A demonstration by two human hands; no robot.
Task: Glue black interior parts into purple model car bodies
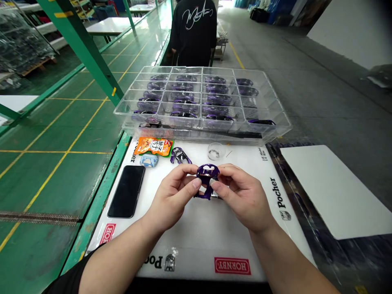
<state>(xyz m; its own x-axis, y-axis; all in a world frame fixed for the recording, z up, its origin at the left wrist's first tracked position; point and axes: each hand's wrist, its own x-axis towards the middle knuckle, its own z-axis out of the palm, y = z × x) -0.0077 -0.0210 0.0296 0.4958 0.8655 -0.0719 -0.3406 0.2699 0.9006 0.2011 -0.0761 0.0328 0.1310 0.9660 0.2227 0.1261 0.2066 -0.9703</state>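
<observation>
A small dark purple car body shell (207,173) is held up over the white work mat, between both hands. My left hand (176,194) pinches its left side with thumb and fingers. On its right side, my right hand (243,196) grips it the same way, the thumb at the edge of an opening. Part of a shiny object shows below the shell, mostly hidden. Behind my left hand, another purple and black car part (181,156) lies on the mat. A small round clear dish (216,151) with tiny pieces stands beyond the shell.
A clear compartment tray (280,118) of purple car bodies spans the mat's far end. At left lie a black phone (126,191), a blue case (149,160) and an orange packet (154,146). A white board (337,192) is at right. A person (194,32) is beyond the tray.
</observation>
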